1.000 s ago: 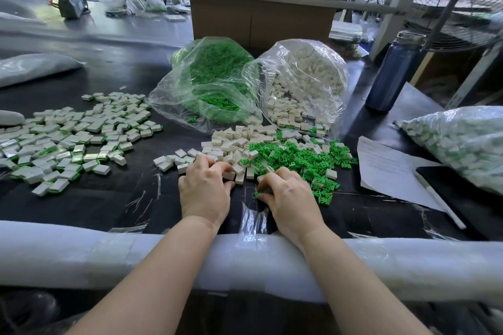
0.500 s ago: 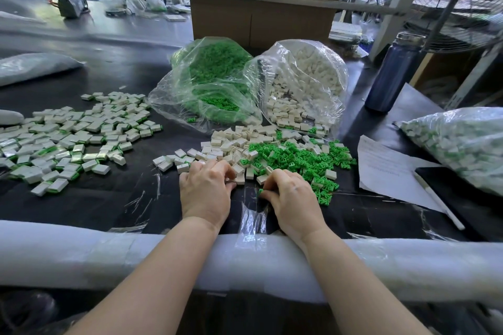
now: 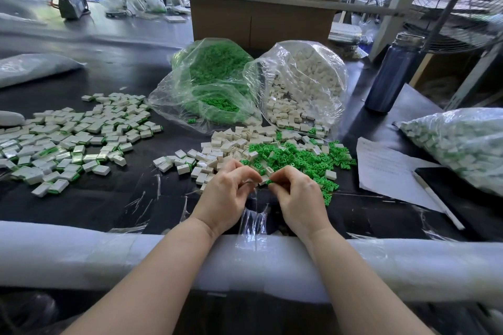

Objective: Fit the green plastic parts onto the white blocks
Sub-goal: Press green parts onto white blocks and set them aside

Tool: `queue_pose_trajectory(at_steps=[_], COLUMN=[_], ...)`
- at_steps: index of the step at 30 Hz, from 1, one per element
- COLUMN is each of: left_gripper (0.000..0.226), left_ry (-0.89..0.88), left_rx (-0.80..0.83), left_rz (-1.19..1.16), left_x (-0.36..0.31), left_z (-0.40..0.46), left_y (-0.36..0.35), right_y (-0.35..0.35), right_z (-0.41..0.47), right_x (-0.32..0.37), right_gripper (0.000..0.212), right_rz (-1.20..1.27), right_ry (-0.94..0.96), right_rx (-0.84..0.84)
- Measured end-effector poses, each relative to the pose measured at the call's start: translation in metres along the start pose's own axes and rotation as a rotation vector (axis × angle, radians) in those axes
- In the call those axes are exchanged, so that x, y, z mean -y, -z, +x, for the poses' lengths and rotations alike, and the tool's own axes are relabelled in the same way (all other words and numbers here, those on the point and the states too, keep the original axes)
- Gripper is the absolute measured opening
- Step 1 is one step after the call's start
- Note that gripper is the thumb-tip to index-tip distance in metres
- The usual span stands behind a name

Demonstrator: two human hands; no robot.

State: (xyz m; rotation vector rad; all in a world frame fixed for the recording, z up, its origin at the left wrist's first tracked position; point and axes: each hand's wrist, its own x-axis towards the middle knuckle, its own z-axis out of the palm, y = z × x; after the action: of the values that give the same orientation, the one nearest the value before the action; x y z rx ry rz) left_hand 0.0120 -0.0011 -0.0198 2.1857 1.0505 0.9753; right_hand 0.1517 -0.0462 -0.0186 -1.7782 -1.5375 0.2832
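Observation:
My two hands meet just in front of the loose piles on the black table. My left hand has its fingers curled and pinches a white block at its tips. My right hand pinches a small green part right against that block. Behind my fingers lies a heap of loose white blocks, and to its right a heap of loose green parts. A spread of white blocks with green showing at their edges covers the left of the table.
Two open clear bags stand behind the piles: one of green parts, one of white blocks. A dark blue bottle stands at the right, with a paper sheet, a pen and another full bag. A white padded rail runs along the near edge.
Both hands have drawn back from the piles and come together; the left now pinches a white block and the right holds a green part against it.

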Motion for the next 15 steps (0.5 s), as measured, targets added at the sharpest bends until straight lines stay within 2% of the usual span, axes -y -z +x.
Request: queue_pose_trajectory(at_steps=[7,11,15], left_gripper=[0.019,0.02,0.023], left_ry=[0.089,0.051,0.164], left_rx=[0.01,0.062,0.078], left_rz=[-0.108,-0.103,-0.241], left_x=[0.0011,0.0026,0.0053], left_z=[0.0009,0.0003,0.0009], left_y=[0.002,0.0012,0.0012], right_y=[-0.0009,-0.0007,0.0011], right_z=[0.0015,0.0018,0.0007], right_x=[-0.0025,-0.0033,-0.0016], right_gripper=[0.005,0.006,0.009], right_rz=[0.103,0.155,0.293], right_ry=[0.003,0.027,0.029], right_rx=[-0.032,-0.042,-0.02])
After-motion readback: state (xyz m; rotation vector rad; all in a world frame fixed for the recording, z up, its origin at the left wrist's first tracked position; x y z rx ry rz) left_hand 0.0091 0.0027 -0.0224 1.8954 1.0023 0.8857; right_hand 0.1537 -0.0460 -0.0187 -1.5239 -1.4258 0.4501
